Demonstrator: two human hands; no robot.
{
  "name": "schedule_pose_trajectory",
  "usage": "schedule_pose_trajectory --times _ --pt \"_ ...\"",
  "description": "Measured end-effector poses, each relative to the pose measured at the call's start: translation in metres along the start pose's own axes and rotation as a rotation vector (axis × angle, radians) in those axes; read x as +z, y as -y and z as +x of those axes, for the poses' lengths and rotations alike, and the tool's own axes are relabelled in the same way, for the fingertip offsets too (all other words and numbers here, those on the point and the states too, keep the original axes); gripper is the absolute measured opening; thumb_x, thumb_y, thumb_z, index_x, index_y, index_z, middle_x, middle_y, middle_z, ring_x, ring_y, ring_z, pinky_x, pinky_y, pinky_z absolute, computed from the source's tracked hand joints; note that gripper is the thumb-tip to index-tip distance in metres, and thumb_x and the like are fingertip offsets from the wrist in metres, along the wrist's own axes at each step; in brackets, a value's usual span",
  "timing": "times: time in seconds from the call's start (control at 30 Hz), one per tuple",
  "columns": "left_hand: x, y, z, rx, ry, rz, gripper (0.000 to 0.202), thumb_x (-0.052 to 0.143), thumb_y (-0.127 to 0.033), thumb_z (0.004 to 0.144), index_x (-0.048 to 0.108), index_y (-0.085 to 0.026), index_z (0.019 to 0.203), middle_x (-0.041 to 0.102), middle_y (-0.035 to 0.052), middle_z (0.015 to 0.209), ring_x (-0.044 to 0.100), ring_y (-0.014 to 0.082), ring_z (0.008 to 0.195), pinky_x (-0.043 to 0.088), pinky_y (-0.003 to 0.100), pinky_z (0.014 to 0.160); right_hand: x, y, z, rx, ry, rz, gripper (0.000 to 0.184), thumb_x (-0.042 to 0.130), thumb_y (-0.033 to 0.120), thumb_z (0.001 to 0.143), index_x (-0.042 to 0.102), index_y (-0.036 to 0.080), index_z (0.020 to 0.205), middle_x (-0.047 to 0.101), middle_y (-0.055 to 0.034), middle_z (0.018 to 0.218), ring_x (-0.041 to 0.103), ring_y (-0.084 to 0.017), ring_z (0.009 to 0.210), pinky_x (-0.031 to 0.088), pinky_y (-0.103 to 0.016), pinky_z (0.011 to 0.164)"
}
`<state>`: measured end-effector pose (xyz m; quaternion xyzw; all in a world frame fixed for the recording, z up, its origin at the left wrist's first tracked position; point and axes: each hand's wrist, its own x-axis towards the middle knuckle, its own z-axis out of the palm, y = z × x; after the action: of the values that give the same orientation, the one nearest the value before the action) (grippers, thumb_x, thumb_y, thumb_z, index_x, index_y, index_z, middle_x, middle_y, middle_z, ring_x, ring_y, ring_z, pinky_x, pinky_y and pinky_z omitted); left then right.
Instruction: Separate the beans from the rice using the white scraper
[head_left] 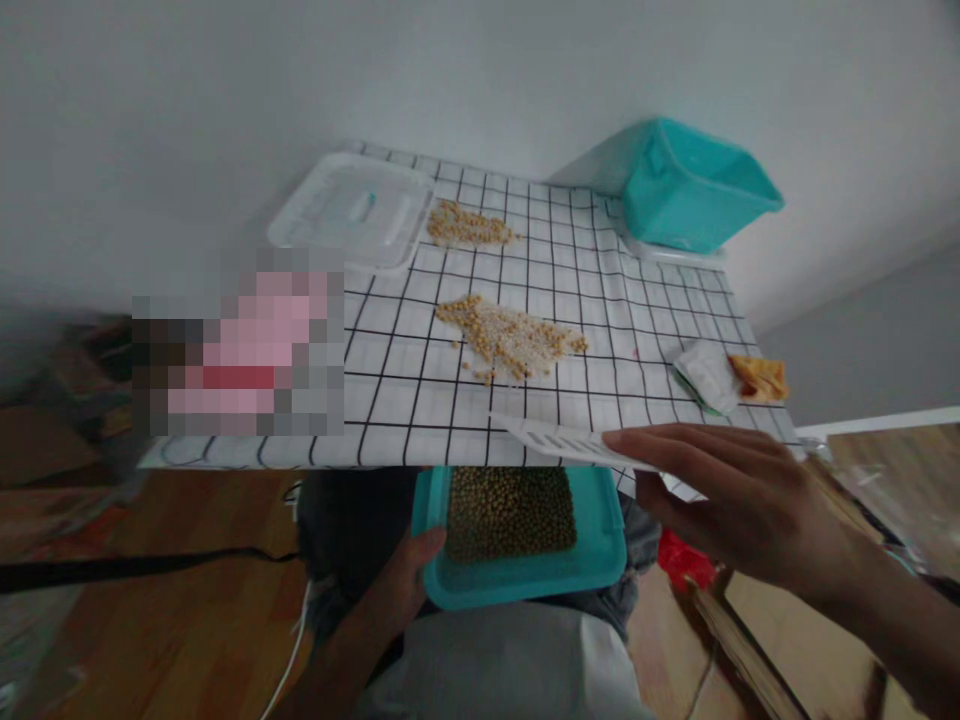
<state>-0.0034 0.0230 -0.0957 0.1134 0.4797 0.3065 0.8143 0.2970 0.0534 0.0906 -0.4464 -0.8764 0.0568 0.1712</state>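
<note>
Holding, left hand (411,572): closed on turquoise box (525,590), best snug under surface (390,402) edge
Right hand (739,495): half-curled, pinching slotted white piece (555,440), best level

At seven o'clock the left hand (416,565) grips with its thumb (431,543) uppermost, pointing toward two, while at four o'clock the right hand (727,490), palm down, pinches, its extended fingers (679,452) aimed at nine, wrist lower than the knuckles.

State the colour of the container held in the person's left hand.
Turquoise; the container shows best in the head view.
</note>
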Motion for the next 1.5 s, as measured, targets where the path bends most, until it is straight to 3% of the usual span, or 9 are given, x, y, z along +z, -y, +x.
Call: schedule_pose_trajectory --times 0.13,0.27,0.43,0.57,0.8,0.93,1.13,1.5 --pt "0.002 -0.001 0.000 -0.023 0.075 -0.046 0.044 0.071 -0.039 0.067 0.071 -0.012 0.102 0.076 0.0118 0.094 0.065 0.0361 0.104 0.051 0.049 0.090 0.004 -0.010 0.009 0.007 0.013 0.044 0.040 0.062 0.013 0.080 0.057 0.021 0.118 0.069 -0.0001 0.103 0.065 -0.011 0.085 0.053 -0.023 0.074" --pt "0.010 -0.004 -0.004 -0.052 0.079 -0.079 0.052 0.071 -0.038 0.067 0.068 -0.010 0.110 0.076 0.0149 0.097 0.067 0.0372 0.097 0.052 0.051 0.088 0.006 -0.021 0.024 -0.001 0.020 0.033 0.036 0.060 0.014 0.081 0.058 0.023 0.116 0.070 0.0004 0.102 0.066 -0.011 0.083 0.052 -0.023 0.073" --pt "0.015 -0.006 -0.006 0.024 0.122 -0.083 0.046 0.063 -0.034 0.077 0.065 -0.010 0.116 0.075 0.0151 0.100 0.066 0.0350 0.102 0.048 0.051 0.093 0.003 -0.045 0.049 0.066 -0.011 -0.047 0.030 0.059 0.017 0.082 0.060 0.024 0.111 0.071 0.0023 0.092 0.064 -0.009 0.067 0.051 -0.021 0.062" --pt "0.019 -0.006 -0.005 0.098 0.187 -0.109 0.048 0.066 -0.033 0.074 0.064 -0.013 0.118 0.072 0.0135 0.110 0.059 0.0350 0.113 0.045 0.049 0.098 0.001 -0.057 0.062 0.111 -0.049 -0.074 0.027 0.061 0.019 0.079 0.062 0.024 0.106 0.070 0.0033 0.081 0.063 -0.009 0.060 0.051 -0.021 0.059" --pt "0.030 -0.014 -0.011 0.077 0.133 -0.127 0.060 0.071 -0.034 0.069 0.060 -0.013 0.124 0.069 0.0146 0.117 0.057 0.0359 0.115 0.046 0.048 0.097 0.007 -0.050 0.090 0.140 -0.157 -0.155 0.025 0.060 0.021 0.080 0.061 0.021 0.105 0.070 0.0005 0.083 0.065 -0.012 0.065 0.050 -0.024 0.060" --pt "0.025 -0.012 -0.011 0.030 0.101 -0.123 0.067 0.072 -0.035 0.068 0.055 -0.014 0.129 0.071 0.0149 0.112 0.061 0.0362 0.109 0.048 0.050 0.093 0.017 -0.043 0.102 0.068 -0.114 -0.164 0.027 0.056 0.019 0.083 0.059 0.021 0.110 0.070 0.0005 0.092 0.063 -0.012 0.066 0.049 -0.024 0.060" --pt "0.011 -0.008 -0.010 0.013 0.086 -0.085 0.059 0.068 -0.036 0.072 0.058 -0.010 0.125 0.074 0.0159 0.104 0.064 0.0359 0.104 0.049 0.051 0.092 0.018 -0.026 0.093 -0.097 0.026 -0.217 0.030 0.051 0.019 0.087 0.056 0.022 0.117 0.068 -0.0014 0.098 0.063 -0.014 0.078 0.050 -0.028 0.069" --pt "0.005 -0.010 -0.012 0.023 0.113 -0.135 0.065 0.073 -0.037 0.068 0.057 -0.015 0.127 0.072 0.0142 0.109 0.062 0.0357 0.108 0.049 0.049 0.093 0.007 -0.005 0.059 -0.152 0.014 -0.134 0.036 0.059 0.017 0.085 0.054 0.018 0.120 0.066 -0.0021 0.112 0.062 -0.013 0.093 0.050 -0.027 0.079"
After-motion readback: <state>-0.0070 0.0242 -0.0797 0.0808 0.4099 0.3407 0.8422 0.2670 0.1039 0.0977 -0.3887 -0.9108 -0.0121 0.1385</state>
